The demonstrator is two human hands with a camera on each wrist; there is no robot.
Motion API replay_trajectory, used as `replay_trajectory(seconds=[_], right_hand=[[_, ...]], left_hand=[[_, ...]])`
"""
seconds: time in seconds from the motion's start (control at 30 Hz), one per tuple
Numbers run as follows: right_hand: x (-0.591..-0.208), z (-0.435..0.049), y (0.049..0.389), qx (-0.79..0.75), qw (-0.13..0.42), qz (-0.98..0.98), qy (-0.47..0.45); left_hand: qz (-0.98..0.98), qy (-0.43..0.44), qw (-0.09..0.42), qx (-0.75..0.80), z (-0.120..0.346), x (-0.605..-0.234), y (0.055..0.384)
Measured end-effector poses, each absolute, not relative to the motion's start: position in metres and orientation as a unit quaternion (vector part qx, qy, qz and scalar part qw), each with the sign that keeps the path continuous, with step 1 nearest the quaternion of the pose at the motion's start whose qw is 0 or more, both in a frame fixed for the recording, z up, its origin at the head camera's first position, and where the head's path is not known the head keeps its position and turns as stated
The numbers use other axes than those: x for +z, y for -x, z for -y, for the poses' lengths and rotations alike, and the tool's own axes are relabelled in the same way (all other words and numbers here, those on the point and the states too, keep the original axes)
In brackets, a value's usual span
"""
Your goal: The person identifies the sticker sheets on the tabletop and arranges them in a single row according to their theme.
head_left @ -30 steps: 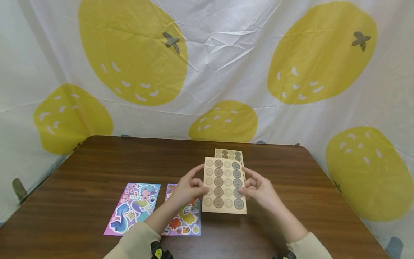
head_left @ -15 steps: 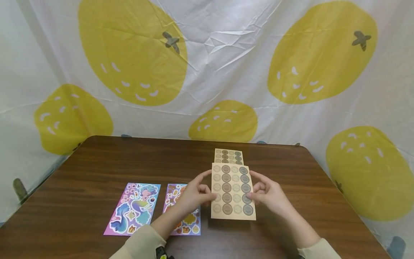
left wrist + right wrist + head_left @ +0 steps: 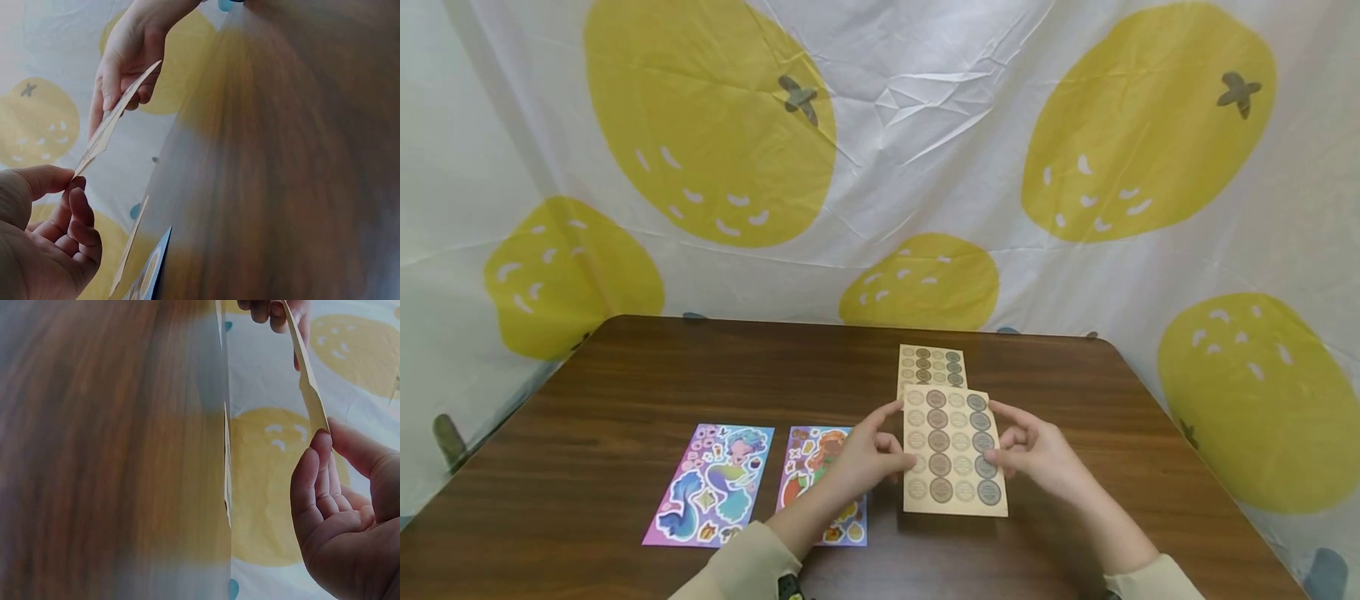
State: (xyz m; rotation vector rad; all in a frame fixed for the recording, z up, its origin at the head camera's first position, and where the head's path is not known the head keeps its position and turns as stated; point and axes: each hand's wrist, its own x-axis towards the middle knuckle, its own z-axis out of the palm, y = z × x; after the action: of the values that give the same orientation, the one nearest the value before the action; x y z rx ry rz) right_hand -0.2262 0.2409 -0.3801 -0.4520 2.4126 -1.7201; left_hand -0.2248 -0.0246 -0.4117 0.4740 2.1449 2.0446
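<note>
A: What do we see in the room?

B: We see a big white cloth point(image 3: 910, 158) hanging behind everything. It has creases, and big yellow fruit shapes point(image 3: 707, 133) are printed on it.

A: And in front of it?

B: We look at a dark brown surface point(image 3: 760, 375) with wood lines. Its two far corners are round.

A: Where is the tan sheet point(image 3: 955, 454)?

B: It's up above the surface, a bit right of the middle, and we can see rows of round marks on it. The left hand point(image 3: 868, 457) pinches one side, and the right hand point(image 3: 1037, 458) pinches the other, both with thumb and fingers.

A: What lies on the surface?

B: Another tan sheet point(image 3: 932, 360) lies farther back, partly hidden behind the one we see held. On the left, we find two bright mermaid sheets, one purple and blue point(image 3: 722, 483), the other point(image 3: 801, 458) partly behind the left arm.
</note>
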Motion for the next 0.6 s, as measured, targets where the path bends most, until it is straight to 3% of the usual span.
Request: replay_trajectory(seconds=[0.6], right_hand=[[-0.387, -0.256, 0.232, -0.549, 0.124, -0.808, 0.175]], left_hand=[[-0.735, -0.136, 0.074, 0.660, 0.013, -0.421, 0.222]])
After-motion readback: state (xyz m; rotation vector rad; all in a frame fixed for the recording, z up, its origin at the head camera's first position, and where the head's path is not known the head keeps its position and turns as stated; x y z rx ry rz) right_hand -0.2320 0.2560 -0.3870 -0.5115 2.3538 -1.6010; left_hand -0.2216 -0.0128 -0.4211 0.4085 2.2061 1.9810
